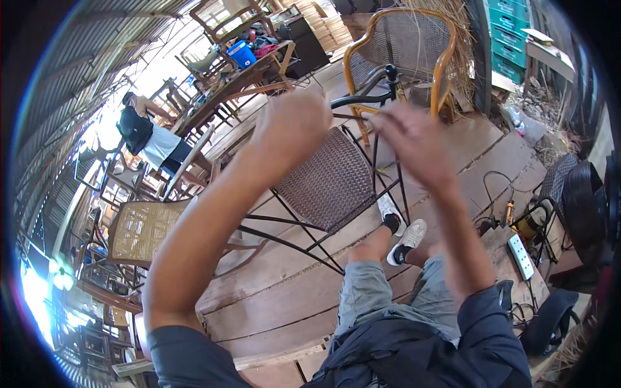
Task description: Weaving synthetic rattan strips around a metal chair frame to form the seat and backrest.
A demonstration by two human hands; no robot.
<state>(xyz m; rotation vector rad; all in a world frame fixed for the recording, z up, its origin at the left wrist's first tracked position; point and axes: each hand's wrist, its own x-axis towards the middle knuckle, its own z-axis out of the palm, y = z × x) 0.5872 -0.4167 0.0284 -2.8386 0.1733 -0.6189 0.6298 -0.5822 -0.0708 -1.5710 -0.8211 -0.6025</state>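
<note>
A chair with a thin black metal frame and a dark brown woven seat [330,181] lies tipped in front of me, its legs pointing toward me. My left hand [294,119] is raised over the chair's far left side, curled closed and smeared by motion. Across from it, my right hand [411,136] hovers near the black frame [365,99], fingertips pinched together. A thin dark line shows between the hands; whether it is a strand held by them or part of the frame, I cannot tell. What the fingers hold is hidden.
A rattan armchair [404,48] stands beyond the chair. On the right are a white power strip [520,257], cables and a coil of dark strips [582,200]. At left, a person with a backpack [134,129] works by a long table with a blue bucket [241,54]. Green crates [508,39] stand behind.
</note>
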